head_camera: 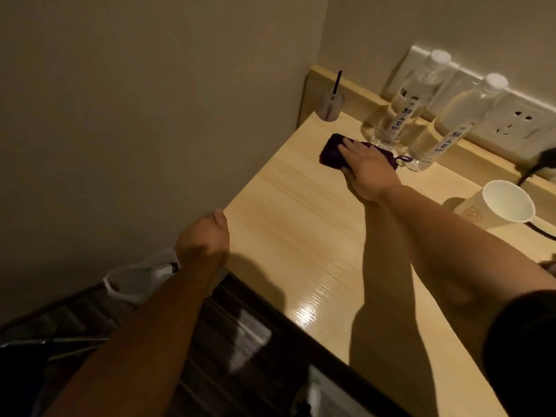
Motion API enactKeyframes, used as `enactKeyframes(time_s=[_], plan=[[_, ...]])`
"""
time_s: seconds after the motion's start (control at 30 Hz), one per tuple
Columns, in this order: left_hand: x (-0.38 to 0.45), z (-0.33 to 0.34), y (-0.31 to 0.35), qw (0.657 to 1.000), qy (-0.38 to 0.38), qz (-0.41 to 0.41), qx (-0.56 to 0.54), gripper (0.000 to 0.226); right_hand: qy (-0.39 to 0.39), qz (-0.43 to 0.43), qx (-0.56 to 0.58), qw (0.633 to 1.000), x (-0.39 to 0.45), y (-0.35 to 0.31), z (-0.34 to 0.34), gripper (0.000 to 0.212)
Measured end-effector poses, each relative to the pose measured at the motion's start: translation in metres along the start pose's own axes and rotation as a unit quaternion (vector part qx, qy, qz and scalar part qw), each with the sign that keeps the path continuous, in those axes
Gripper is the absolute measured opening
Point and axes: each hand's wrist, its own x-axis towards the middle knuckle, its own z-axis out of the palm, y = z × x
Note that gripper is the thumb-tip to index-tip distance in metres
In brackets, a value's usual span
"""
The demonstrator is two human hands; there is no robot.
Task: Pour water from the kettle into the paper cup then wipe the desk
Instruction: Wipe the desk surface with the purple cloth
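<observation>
Flat on the desk (301, 236), the right hand (365, 167) presses a dark purple cloth (332, 152) against the light wood surface, palm down and fingers spread over the top of it rather than curled around it. The cloth sits near the far left corner of the desk, just in front of two clear water bottles (400, 106) with white caps that stand close together by the back ledge. A small loop of the cloth sticks out on the side next to the nearer bottle. To the left of the bottles, a small clear bottle with a dark stick (332, 105) in it stands by the wall. The paper cup (499, 207) stands upright at the right side of the desk, well apart from the cloth; whether it holds water cannot be told. A black cable (532, 170) runs behind it below the wall sockets (511, 121). The left hand (204, 236) rests at the desk's left edge, loosely closed, holding nothing.
</observation>
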Motion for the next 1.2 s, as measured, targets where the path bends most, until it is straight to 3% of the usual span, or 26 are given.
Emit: enactKeyframes(time_s=[0.23, 0.5, 0.63, 0.73, 0.8, 0.83, 0.87, 0.93, 0.97, 1.0, 1.03, 1.07, 1.13, 1.2], plan=[[-0.006, -0.004, 0.003, 1.0, 0.024, 0.016, 0.005, 0.061, 0.008, -0.026, 0.057, 0.998, -0.048, -0.011, 0.008, 0.051], [-0.014, -0.02, 0.01, 0.998, -0.001, 0.059, 0.018, 0.066, -0.021, -0.071, 0.122, 0.99, -0.281, -0.122, 0.026, 0.05], [-0.017, -0.028, 0.013, 0.997, -0.024, 0.065, 0.023, 0.065, -0.041, -0.034, 0.132, 0.99, -0.329, -0.155, 0.025, 0.059], [-0.019, -0.034, 0.015, 0.994, -0.049, 0.075, 0.067, 0.052, -0.013, 0.041, 0.265, 0.963, -0.342, -0.174, 0.013, 0.05], [-0.025, -0.035, 0.02, 0.994, -0.054, 0.067, 0.073, 0.048, -0.002, 0.137, 0.406, 0.904, -0.347, -0.177, -0.001, 0.045], [-0.03, -0.034, 0.023, 0.995, -0.053, 0.058, 0.061, 0.052, -0.006, 0.199, 0.498, 0.844, -0.347, -0.175, -0.011, 0.042], [-0.037, -0.032, 0.028, 0.997, -0.053, 0.046, 0.041, 0.059, -0.009, 0.259, 0.608, 0.751, -0.345, -0.169, -0.022, 0.039], [-0.051, -0.026, 0.04, 0.997, -0.046, 0.058, 0.026, 0.065, 0.008, 0.333, 0.79, 0.514, -0.34, -0.152, -0.039, 0.034], [-0.058, -0.023, 0.047, 0.996, -0.041, 0.075, 0.029, 0.065, 0.03, 0.351, 0.831, 0.43, -0.336, -0.142, -0.048, 0.033], [-0.063, -0.019, 0.054, 0.995, -0.038, 0.092, 0.032, 0.065, 0.056, 0.363, 0.84, 0.4, -0.328, -0.129, -0.057, 0.031], [-0.067, -0.016, 0.06, 0.994, -0.039, 0.1, 0.034, 0.065, 0.085, 0.367, 0.827, 0.418, -0.316, -0.116, -0.067, 0.029], [-0.069, -0.013, 0.066, 0.993, -0.045, 0.1, 0.037, 0.065, 0.114, 0.359, 0.796, 0.474, -0.302, -0.101, -0.075, 0.026], [-0.073, -0.004, 0.071, 0.993, -0.051, 0.095, 0.058, 0.066, 0.161, 0.318, 0.674, 0.647, -0.266, -0.074, -0.089, 0.021], [-0.077, 0.002, 0.072, 0.991, -0.035, 0.095, 0.081, 0.066, 0.185, 0.253, 0.472, 0.824, -0.226, -0.046, -0.089, 0.024]])
